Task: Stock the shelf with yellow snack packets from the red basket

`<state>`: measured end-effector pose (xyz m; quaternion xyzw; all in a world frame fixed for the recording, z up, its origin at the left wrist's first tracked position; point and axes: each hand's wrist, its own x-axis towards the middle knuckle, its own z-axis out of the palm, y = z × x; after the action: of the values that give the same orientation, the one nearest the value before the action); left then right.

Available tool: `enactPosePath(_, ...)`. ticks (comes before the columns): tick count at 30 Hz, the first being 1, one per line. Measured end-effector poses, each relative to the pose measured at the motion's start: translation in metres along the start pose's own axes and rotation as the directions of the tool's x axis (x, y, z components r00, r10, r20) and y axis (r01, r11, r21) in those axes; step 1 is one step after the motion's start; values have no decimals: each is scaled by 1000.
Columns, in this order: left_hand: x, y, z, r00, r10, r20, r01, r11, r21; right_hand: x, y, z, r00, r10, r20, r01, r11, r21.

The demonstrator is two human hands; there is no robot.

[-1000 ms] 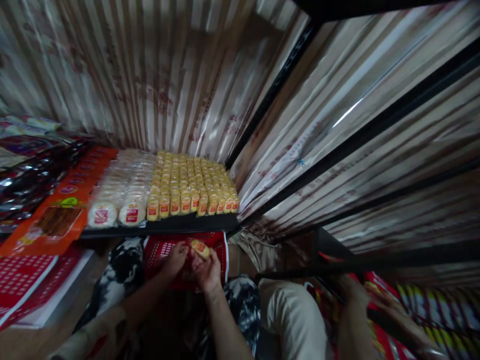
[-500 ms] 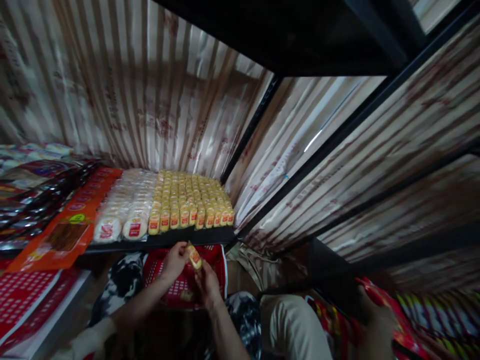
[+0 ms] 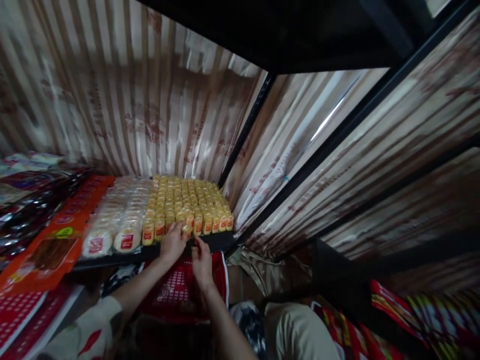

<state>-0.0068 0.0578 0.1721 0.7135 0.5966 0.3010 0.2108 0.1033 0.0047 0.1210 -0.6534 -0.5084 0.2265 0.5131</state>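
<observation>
My left hand reaches up to the shelf, its fingers curled on a small yellow wrapped snack packet at the front of the rows of yellow snack packets. Part of that packet is hidden by the fingers. Close by on the right, my right hand is just below the shelf's front edge, fingers loosely bent and a little apart; I see nothing in them. Under both hands is a red plastic basket with a perforated base.
Left of the yellow rows are clear-wrapped round white crackers, an orange snack bag and dark shiny packs. Another red basket is at lower left. A person's knee is at right, beside red packages. A black shelf overhangs.
Both hands have moved up from above the basket to the shelf front. The yellow packet held between them is now at the row with my left hand. At right, the other person's hand has left view.
</observation>
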Motion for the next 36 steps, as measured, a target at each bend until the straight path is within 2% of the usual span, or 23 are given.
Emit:
enactPosePath(5,16,1,9,1000,8,-1,-8,1000,17,22,11,4,996,-84,25,85,995,-50)
enactPosePath(12,23,5,21,997,47,55,-52,994,97,39,25,3,994,-89,66,99,983,-155)
enactPosePath(17,23,5,29,995,89,45,-95,984,147,39,31,2,993,-93,71,105,976,-189)
enactPosePath(24,16,-2,37,989,136,-62,-127,983,133,34,35,2,990,-126,63,139,956,-259)
enactPosePath(36,10,-31,57,960,279,35,-281,948,148,31,37,12,990,-136,44,142,906,-398)
